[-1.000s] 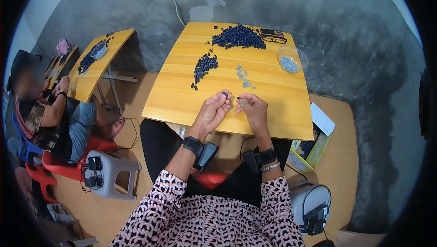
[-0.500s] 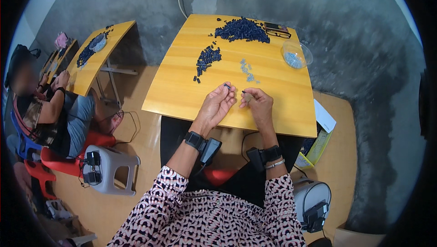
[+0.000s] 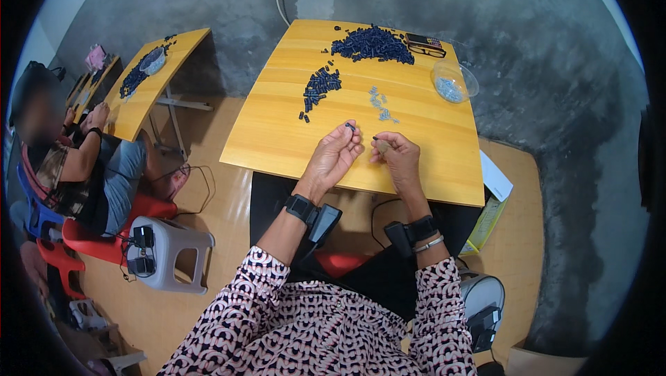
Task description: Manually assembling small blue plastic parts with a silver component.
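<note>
My left hand (image 3: 334, 155) pinches a small dark blue plastic piece (image 3: 351, 127) between thumb and fingertips above the yellow wooden table (image 3: 277, 133). My right hand (image 3: 397, 156) is close beside it, its fingers closed on a tiny thin part that I cannot make out. A small heap of dark blue pieces (image 3: 320, 87) lies ahead of my left hand. A larger heap of them (image 3: 371, 44) sits at the far edge. Several small light blue-grey parts (image 3: 380, 105) are scattered just beyond my right hand.
A clear plastic bowl (image 3: 453, 82) holding light parts stands at the table's far right, a dark flat device (image 3: 424, 44) behind it. Another person (image 3: 62, 154) sits at the left at a second yellow table (image 3: 149, 84). A grey stool (image 3: 166, 251) stands on the floor.
Both hands have stayed together over the table's near edge, with only small finger movements. The view has shifted slightly.
</note>
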The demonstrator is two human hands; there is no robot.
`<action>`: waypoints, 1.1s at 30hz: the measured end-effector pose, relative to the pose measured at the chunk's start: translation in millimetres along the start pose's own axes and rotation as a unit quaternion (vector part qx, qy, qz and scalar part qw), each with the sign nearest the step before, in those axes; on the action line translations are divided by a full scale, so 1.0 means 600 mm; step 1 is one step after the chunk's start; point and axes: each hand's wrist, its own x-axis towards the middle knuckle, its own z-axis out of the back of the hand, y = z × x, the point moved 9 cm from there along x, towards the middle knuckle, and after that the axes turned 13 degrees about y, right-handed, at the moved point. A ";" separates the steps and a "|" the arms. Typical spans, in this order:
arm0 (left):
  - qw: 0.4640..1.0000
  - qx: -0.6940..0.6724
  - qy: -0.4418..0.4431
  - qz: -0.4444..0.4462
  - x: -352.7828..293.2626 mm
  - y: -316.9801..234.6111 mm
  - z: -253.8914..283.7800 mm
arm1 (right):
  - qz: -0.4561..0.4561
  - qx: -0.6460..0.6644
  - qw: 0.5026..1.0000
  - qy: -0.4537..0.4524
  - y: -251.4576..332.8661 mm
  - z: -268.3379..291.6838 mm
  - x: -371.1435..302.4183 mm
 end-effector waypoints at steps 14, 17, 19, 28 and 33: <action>1.000 -0.004 0.000 0.017 -0.002 0.005 0.001 | -0.036 0.006 0.995 0.089 -0.004 -0.007 -0.003; 1.000 -0.002 -0.001 0.020 -0.002 0.006 0.001 | -0.030 0.008 0.996 0.088 -0.002 -0.006 -0.004; 1.000 -0.001 -0.004 0.020 -0.003 0.007 0.001 | -0.022 0.025 0.996 0.088 0.000 -0.006 -0.005; 1.000 0.001 0.002 0.020 -0.005 0.006 -0.004 | -0.005 0.009 0.996 0.089 0.003 -0.009 -0.006; 1.000 0.003 0.010 0.015 -0.002 0.003 -0.004 | -0.005 0.013 0.997 0.074 0.012 -0.010 -0.004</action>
